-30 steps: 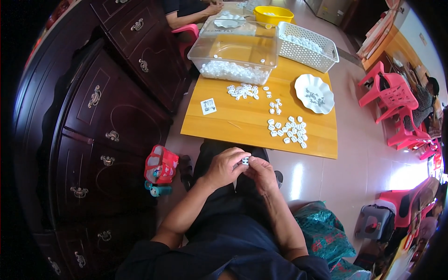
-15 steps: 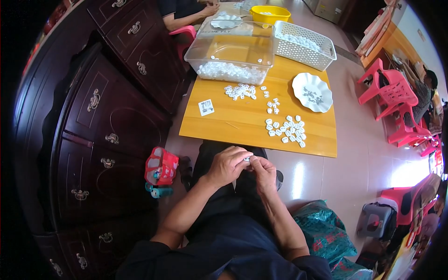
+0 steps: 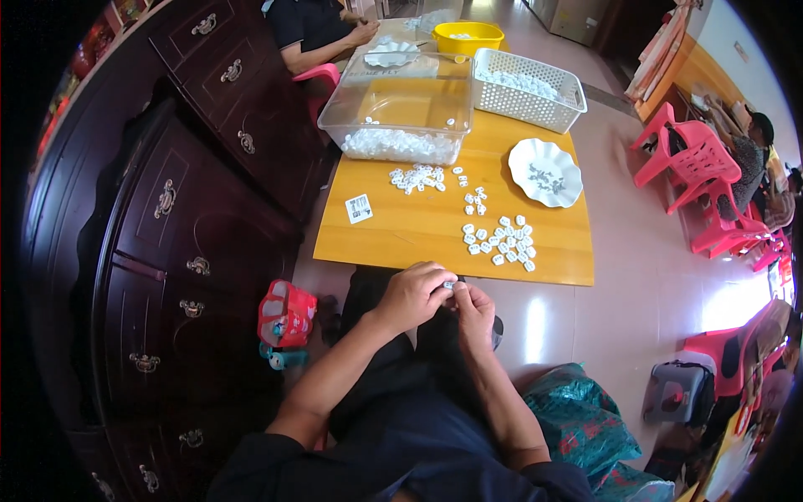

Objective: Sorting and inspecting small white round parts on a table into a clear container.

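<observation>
Over my lap, just off the table's near edge, both hands meet at a small white plastic piece. My left hand is closed, thumb and fingertips pinching it from the left. From the other side my right hand pinches the same piece; the fingers partly hide it. On the wooden table, similar white pieces with dark openings lie in a near-right group, a small middle cluster and a heap beside the clear plastic bin, which holds many more white pieces.
A scalloped white plate with a grey cluster is at the right. Behind stand a white perforated basket and a yellow basin. Another person sits far left. Dark drawers flank my left; a green bag lies right.
The view has shifted slightly, so the table and its contents appear a little left and lower. Both hands keep pinching the small white piece, almost unmoved.
</observation>
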Available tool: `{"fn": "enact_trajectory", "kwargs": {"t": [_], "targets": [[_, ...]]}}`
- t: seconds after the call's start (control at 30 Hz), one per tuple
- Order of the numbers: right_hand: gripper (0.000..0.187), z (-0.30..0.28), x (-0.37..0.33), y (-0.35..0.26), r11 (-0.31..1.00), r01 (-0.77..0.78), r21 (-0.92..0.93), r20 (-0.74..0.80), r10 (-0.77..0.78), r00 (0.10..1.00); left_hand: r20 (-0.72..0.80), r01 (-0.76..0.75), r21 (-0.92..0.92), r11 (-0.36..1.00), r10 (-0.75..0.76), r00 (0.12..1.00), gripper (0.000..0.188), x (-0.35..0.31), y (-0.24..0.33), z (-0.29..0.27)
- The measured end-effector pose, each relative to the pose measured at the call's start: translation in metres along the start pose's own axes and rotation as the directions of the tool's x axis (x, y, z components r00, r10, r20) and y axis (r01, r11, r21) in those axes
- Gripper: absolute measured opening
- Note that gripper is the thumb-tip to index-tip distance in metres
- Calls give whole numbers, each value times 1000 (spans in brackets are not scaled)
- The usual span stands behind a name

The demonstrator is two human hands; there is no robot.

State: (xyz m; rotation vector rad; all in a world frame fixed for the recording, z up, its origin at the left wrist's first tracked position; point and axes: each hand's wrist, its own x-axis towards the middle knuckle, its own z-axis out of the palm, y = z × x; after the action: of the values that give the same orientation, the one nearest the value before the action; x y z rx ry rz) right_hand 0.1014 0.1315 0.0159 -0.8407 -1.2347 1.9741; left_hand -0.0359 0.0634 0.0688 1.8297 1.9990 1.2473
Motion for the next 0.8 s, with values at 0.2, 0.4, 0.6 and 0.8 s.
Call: {"fn": "enact_trajectory", "kwargs": {"t": [0.2,0.4,0.6,0.8], "targets": [[28,-9,1,3,969,-173,174,11,174,985,-27,21,119,993,-18,999,14,27,-27,23],[26,-12,0,17,966,-245,83,87,238,967,-32,5,157,988,0,999,16,60,-42,49],[26,-15,2,11,969,-229,90,83,222,971,-171,139,264,955,-95,981,11,81,-77,21],[28,-14,4,-2,989,-145,24,136,141,981,-204,238,398,886,-167,965,13,108,-112,5]]}}
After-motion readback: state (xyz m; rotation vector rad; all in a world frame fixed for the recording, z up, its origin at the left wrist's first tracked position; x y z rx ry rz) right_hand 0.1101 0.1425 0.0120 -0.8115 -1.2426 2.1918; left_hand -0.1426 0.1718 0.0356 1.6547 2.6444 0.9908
